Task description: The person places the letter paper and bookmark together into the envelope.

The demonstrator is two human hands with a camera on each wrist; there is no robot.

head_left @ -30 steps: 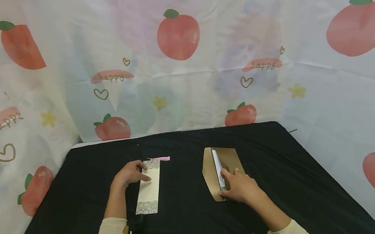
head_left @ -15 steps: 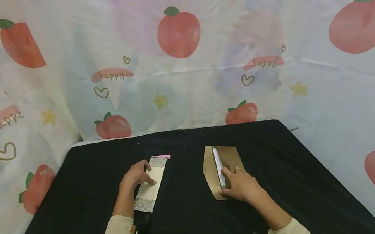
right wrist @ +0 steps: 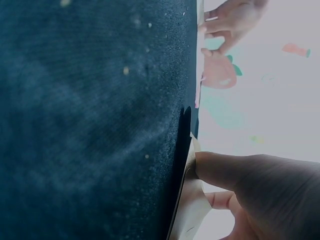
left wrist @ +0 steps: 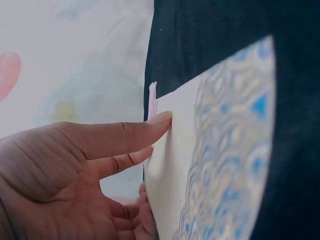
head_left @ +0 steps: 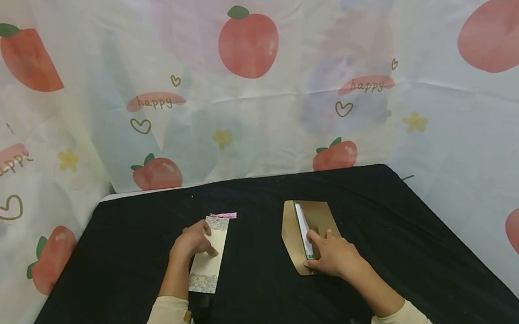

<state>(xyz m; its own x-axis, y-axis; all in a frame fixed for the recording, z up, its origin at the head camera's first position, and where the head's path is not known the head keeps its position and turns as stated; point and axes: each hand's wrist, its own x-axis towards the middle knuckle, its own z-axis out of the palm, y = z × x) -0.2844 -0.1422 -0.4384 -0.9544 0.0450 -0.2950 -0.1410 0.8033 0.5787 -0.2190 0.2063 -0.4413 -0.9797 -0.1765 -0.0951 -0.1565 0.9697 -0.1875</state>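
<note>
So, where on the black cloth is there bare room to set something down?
Bare black cloth lies between the patterned card and brown envelope, left of the left hand, and right of the right hand. It is crowded at the card and the envelope, with a hand on each.

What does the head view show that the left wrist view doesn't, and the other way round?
Only the head view: the right hand touching the brown envelope.

Only the left wrist view: the palm side of the left hand, and blue patches in the patterned band of the card.

Both: the left hand holding the card, the pink tassel, the black cloth and the printed backdrop.
</note>
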